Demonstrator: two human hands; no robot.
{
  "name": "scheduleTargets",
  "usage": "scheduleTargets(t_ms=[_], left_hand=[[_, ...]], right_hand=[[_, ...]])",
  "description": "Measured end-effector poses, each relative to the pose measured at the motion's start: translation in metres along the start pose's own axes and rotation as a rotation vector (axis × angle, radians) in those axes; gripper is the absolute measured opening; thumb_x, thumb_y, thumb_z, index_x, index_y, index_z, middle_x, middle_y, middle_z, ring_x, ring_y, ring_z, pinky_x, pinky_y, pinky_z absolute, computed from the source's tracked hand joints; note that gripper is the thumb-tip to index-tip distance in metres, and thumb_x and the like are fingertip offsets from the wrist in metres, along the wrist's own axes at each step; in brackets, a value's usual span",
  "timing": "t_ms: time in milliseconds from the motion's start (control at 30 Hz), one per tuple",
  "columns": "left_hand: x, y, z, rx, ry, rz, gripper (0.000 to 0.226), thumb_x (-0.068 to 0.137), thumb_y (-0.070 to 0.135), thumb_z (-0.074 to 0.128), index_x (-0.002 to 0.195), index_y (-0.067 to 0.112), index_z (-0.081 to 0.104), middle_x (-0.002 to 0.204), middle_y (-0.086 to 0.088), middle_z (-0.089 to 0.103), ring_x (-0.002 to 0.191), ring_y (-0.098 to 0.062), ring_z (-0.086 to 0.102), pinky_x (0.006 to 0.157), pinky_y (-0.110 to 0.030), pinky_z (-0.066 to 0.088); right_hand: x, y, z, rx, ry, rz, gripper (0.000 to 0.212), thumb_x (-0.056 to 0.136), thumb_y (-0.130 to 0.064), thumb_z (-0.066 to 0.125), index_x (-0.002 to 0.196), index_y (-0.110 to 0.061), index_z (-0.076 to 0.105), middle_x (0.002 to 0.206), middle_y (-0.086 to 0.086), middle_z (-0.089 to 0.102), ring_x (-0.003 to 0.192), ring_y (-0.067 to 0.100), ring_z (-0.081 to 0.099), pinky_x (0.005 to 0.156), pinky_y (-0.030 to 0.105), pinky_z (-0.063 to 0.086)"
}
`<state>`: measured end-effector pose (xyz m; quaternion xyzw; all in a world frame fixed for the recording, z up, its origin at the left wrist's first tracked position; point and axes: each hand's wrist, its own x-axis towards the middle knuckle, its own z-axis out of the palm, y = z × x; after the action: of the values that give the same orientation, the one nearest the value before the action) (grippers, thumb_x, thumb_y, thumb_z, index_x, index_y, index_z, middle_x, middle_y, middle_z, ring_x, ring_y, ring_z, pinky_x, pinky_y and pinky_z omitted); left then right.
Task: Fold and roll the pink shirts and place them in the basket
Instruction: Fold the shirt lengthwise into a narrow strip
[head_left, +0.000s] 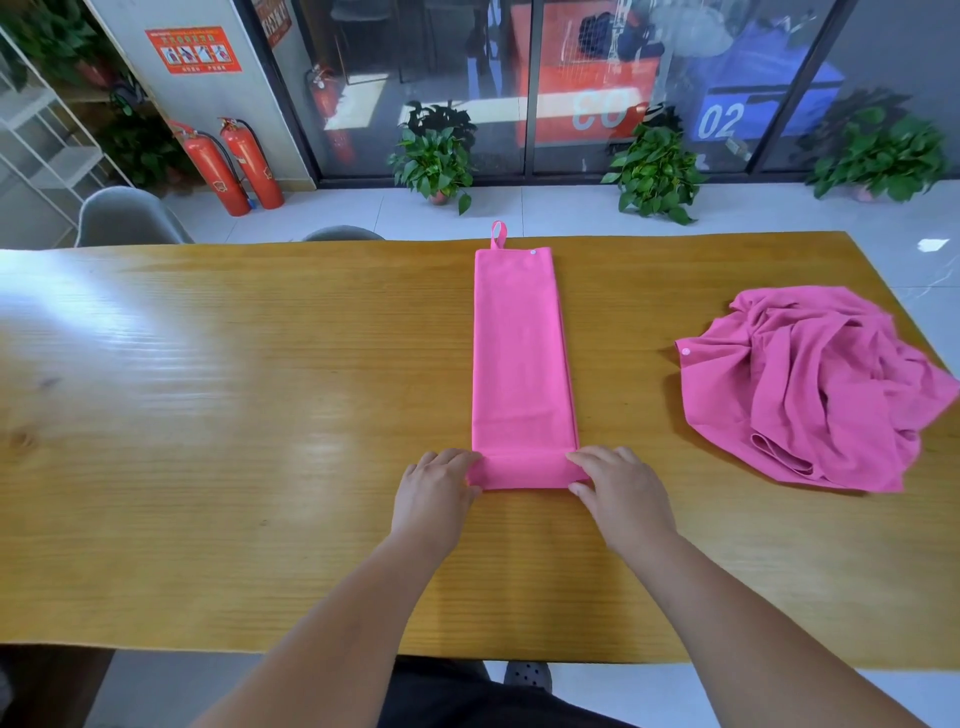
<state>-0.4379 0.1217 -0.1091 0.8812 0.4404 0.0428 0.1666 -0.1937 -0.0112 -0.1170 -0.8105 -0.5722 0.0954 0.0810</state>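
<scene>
A pink cloth folded into a long narrow strip (519, 353) lies on the wooden table (208, 415), running away from me, with a small loop at its far end. Its near end is turned over into a short flat fold (524, 472). My left hand (434, 493) pinches the left end of that fold, thumb below and fingers on top. On the right end, my right hand (618, 491) holds it the same way. A second pink cloth (815, 389) lies crumpled in a heap at the right side of the table. No basket is in view.
The table's left half is bare wood. Grey chairs (124, 218) stand behind the far edge. Beyond are potted plants (436, 156), two fire extinguishers (234, 166) and glass doors. The crumpled cloth reaches the table's right edge.
</scene>
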Motion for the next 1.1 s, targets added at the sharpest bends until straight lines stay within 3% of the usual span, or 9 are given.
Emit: scheduleTargets(t_ms=[200,267,333,500,600,733,867,1000,1100], left_hand=[[0.003,-0.019,-0.008,-0.476,-0.217,-0.216,0.025,0.096,0.042,0.074,0.117,0.044,0.060,0.114,0.019,0.070,0.079,-0.009,0.067,0.063,-0.026,0.048],[0.004,-0.024,-0.009,-0.536,-0.260,-0.232,0.023,0.093,0.046,0.077,0.111,0.042,0.063,0.109,0.017,0.071,0.077,-0.010,0.067,0.061,-0.026,0.048],[0.006,-0.026,-0.010,-0.533,-0.244,-0.234,0.024,0.090,0.046,0.080,0.108,0.042,0.065,0.110,0.019,0.069,0.076,-0.007,0.065,0.064,-0.026,0.048],[-0.003,-0.014,-0.001,-0.273,0.032,-0.036,0.013,0.094,0.036,0.077,0.106,0.040,0.072,0.115,0.023,0.061,0.099,-0.009,0.055,0.082,-0.030,0.048],[-0.016,-0.009,0.012,-0.022,0.178,0.116,0.018,0.095,0.032,0.077,0.113,0.032,0.076,0.116,0.018,0.069,0.104,-0.017,0.061,0.082,-0.036,0.051],[-0.024,-0.006,0.016,0.003,0.143,0.091,0.050,0.088,0.036,0.082,0.135,0.027,0.068,0.133,0.014,0.068,0.121,-0.018,0.059,0.093,-0.037,0.052],[-0.011,-0.008,0.007,-0.129,-0.020,-0.038,0.043,0.102,0.042,0.066,0.143,0.033,0.061,0.134,0.018,0.064,0.122,-0.017,0.055,0.100,-0.037,0.049],[-0.002,-0.017,-0.002,-0.227,-0.219,-0.036,0.041,0.107,0.049,0.055,0.144,0.033,0.062,0.115,0.014,0.062,0.114,-0.019,0.054,0.097,-0.035,0.048],[-0.001,-0.021,0.004,-0.239,-0.232,-0.055,0.041,0.107,0.048,0.056,0.144,0.032,0.063,0.120,0.011,0.055,0.118,-0.017,0.048,0.104,-0.038,0.047]], right_hand=[[0.008,0.027,-0.007,0.381,-0.294,0.098,0.042,0.099,-0.058,0.064,0.138,-0.043,0.066,0.132,-0.019,0.064,0.122,0.014,0.058,0.101,0.036,0.049],[0.006,0.030,-0.009,0.469,-0.306,0.136,0.040,0.095,-0.058,0.070,0.131,-0.041,0.071,0.117,-0.022,0.070,0.106,0.003,0.061,0.088,0.026,0.048],[0.002,0.027,-0.009,0.480,-0.221,0.156,0.036,0.091,-0.058,0.074,0.124,-0.043,0.073,0.105,-0.026,0.067,0.099,0.001,0.061,0.080,0.025,0.048],[-0.014,0.004,-0.002,0.212,0.129,0.011,0.010,0.099,-0.042,0.068,0.108,-0.039,0.071,0.115,-0.026,0.059,0.105,0.005,0.050,0.083,0.030,0.051],[-0.024,0.002,0.016,0.001,0.215,-0.097,0.023,0.106,-0.039,0.056,0.119,-0.031,0.073,0.123,-0.020,0.065,0.103,0.012,0.056,0.082,0.035,0.054],[-0.026,0.005,0.015,-0.020,0.125,-0.075,0.046,0.096,-0.048,0.070,0.139,-0.031,0.066,0.139,-0.019,0.062,0.116,0.011,0.056,0.090,0.034,0.055],[-0.012,0.004,-0.002,0.117,0.006,0.007,0.042,0.099,-0.049,0.066,0.140,-0.037,0.064,0.136,-0.024,0.062,0.120,0.008,0.051,0.095,0.030,0.050],[-0.008,0.012,-0.014,0.233,-0.145,0.033,0.042,0.103,-0.054,0.059,0.143,-0.040,0.062,0.129,-0.027,0.059,0.124,0.010,0.045,0.090,0.027,0.041],[-0.011,0.016,-0.006,0.269,-0.146,0.041,0.044,0.102,-0.057,0.058,0.142,-0.040,0.063,0.121,-0.030,0.052,0.123,0.008,0.045,0.094,0.029,0.047]])
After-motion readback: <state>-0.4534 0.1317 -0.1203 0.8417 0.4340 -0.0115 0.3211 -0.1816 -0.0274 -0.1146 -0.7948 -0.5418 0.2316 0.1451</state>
